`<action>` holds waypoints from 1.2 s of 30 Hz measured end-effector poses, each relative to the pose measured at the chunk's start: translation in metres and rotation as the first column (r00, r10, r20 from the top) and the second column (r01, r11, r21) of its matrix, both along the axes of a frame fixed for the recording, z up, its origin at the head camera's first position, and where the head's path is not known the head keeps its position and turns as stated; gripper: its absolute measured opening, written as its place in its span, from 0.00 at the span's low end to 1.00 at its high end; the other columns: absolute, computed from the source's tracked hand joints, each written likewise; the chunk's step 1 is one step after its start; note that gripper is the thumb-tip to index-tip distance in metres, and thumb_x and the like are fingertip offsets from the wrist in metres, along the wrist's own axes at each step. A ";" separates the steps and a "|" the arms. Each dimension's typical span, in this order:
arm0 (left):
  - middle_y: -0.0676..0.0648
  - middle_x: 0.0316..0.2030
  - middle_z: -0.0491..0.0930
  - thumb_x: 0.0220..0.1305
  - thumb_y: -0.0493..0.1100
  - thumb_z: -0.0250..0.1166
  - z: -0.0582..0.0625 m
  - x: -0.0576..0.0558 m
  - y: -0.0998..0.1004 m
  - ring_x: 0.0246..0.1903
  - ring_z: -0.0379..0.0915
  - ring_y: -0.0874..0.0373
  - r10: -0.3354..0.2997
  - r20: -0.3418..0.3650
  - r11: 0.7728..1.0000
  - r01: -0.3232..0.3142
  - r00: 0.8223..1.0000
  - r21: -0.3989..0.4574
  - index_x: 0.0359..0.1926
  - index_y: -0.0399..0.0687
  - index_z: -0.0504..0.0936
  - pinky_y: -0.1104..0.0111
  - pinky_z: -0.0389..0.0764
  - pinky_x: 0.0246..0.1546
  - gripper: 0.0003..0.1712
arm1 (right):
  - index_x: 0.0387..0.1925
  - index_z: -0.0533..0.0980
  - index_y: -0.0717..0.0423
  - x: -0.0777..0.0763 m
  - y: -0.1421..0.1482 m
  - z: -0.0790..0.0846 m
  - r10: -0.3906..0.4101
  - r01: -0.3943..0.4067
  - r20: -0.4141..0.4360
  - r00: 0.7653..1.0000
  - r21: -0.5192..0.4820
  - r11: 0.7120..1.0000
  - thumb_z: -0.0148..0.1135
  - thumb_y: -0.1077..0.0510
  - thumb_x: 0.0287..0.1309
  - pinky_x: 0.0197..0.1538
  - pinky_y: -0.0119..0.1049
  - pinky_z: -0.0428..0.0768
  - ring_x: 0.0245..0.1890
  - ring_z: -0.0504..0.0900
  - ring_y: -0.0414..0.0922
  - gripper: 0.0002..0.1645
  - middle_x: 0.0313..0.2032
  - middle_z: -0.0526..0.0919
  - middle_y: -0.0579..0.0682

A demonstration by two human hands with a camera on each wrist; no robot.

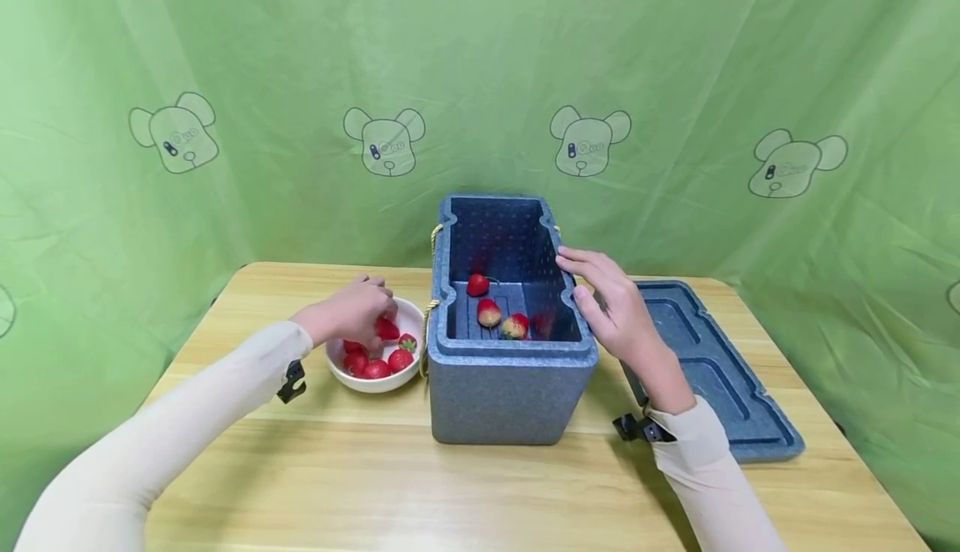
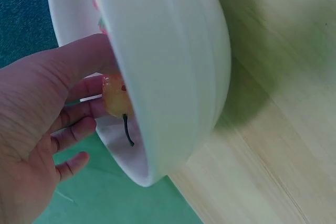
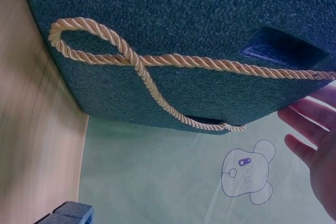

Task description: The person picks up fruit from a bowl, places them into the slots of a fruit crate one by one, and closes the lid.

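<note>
My left hand [image 1: 360, 310] reaches into a white bowl [image 1: 408, 376] of red strawberries [image 1: 377, 368]. In the left wrist view, its thumb and fingers close around a small red-and-yellow fruit [image 2: 116, 98] with a dark stem. The bowl wall hides part of the thumb and fruit. Beside the bowl stands a lidless grey-blue foam box [image 1: 510, 402]. On its floor lie a red fruit [image 1: 477, 285] with a thin stem and red-and-yellow fruits [image 1: 488, 313]. My right hand [image 1: 611, 306] rests with extended fingers on the box's right rim.
A grey-blue lid [image 1: 723, 368] with recessed panels lies on the wooden table [image 1: 330, 485], right of the box. Twisted gold rope [image 3: 178, 61] hangs along the box's side. Green cloth [image 1: 487, 35] printed with bear heads stands behind the table.
</note>
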State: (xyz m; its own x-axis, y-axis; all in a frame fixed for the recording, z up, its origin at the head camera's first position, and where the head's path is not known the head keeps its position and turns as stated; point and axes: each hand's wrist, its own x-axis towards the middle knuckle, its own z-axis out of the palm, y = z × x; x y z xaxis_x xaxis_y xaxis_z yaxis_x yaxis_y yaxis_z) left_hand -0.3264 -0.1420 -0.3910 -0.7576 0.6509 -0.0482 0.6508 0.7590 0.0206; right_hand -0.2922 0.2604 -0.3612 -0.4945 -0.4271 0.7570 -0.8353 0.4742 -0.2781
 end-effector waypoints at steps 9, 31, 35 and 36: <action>0.49 0.35 0.84 0.37 0.44 0.82 0.013 0.002 -0.003 0.40 0.69 0.54 -0.012 -0.032 0.996 0.015 0.999 0.088 0.38 0.45 0.88 0.57 0.69 0.46 0.23 | 0.61 0.78 0.63 0.000 0.001 0.000 0.001 -0.001 0.004 1.000 0.004 1.000 0.48 0.56 0.73 0.74 0.30 0.62 0.65 0.75 0.57 0.24 0.63 0.79 0.61; 0.47 0.42 0.86 0.43 0.44 0.76 0.071 0.000 -0.013 0.43 0.69 0.51 0.048 -0.107 0.966 -0.019 0.993 0.258 0.43 0.47 0.88 0.57 0.68 0.46 0.21 | 0.61 0.78 0.63 0.000 -0.001 0.000 -0.001 0.001 0.013 1.000 -0.001 1.000 0.49 0.58 0.71 0.74 0.30 0.62 0.65 0.75 0.57 0.23 0.63 0.79 0.60; 0.47 0.42 0.86 0.44 0.43 0.75 0.083 0.000 -0.012 0.44 0.69 0.50 0.049 -0.123 0.959 -0.012 0.991 0.285 0.43 0.47 0.87 0.55 0.68 0.48 0.20 | 0.61 0.78 0.64 -0.001 -0.001 0.000 0.001 -0.001 0.006 1.000 -0.009 1.000 0.49 0.58 0.72 0.73 0.30 0.63 0.64 0.76 0.58 0.23 0.62 0.80 0.61; 0.48 0.42 0.86 0.44 0.43 0.75 0.086 0.000 -0.011 0.44 0.69 0.50 0.050 -0.127 0.957 -0.011 0.991 0.289 0.43 0.48 0.87 0.55 0.67 0.48 0.20 | 0.61 0.78 0.64 -0.001 0.000 0.000 0.002 -0.002 0.005 1.000 -0.009 1.000 0.49 0.57 0.73 0.73 0.30 0.63 0.64 0.76 0.58 0.23 0.62 0.80 0.62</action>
State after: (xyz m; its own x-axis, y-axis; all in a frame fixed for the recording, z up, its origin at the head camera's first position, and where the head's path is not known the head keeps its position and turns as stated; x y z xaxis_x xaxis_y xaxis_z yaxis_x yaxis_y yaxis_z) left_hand -0.3261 -0.1529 -0.3054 -0.7643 0.5991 0.2388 0.6391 0.7531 0.1563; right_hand -0.2933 0.2599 -0.3615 -0.4977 -0.4207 0.7585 -0.8347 0.4701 -0.2869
